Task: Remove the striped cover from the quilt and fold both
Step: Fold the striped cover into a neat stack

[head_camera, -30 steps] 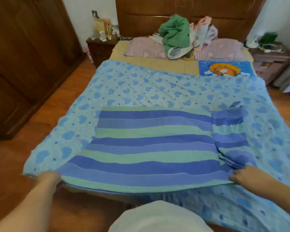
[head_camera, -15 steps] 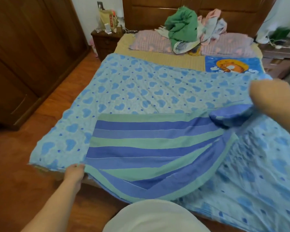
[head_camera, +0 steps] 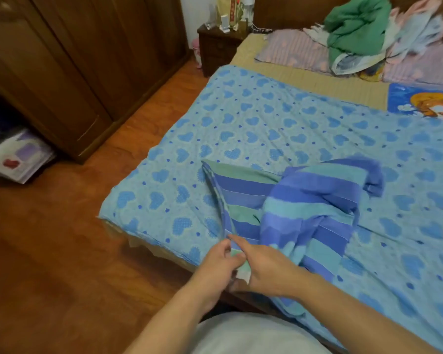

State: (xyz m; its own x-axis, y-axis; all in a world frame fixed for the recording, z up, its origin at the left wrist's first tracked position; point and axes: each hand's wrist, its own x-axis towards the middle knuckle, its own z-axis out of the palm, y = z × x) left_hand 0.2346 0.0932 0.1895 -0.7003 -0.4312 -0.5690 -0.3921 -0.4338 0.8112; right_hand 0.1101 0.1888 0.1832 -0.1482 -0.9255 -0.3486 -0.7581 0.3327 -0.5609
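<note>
While side by side, both hands (head_camera: 243, 267) pinch the striped cover (head_camera: 302, 213).

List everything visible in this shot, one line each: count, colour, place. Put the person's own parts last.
striped cover: one, blue and green stripes, half folded on the quilt at the near bed edge
quilt: one, light blue with darker hearts, spread flat over the bed
woven mat: one, tan, showing beyond the quilt
pillows: two, pink, at the head of the bed
clothes pile: one heap, green, pink and pale blue, on the pillows
cartoon cloth: one, blue and orange, far right
nightstand: one, dark wood, left of the bed's head end
wardrobe: one, brown wood, left wall
floor: brown wood
left hand: pinches the cover's near corner
right hand: grips the same corner, beside the left
</note>
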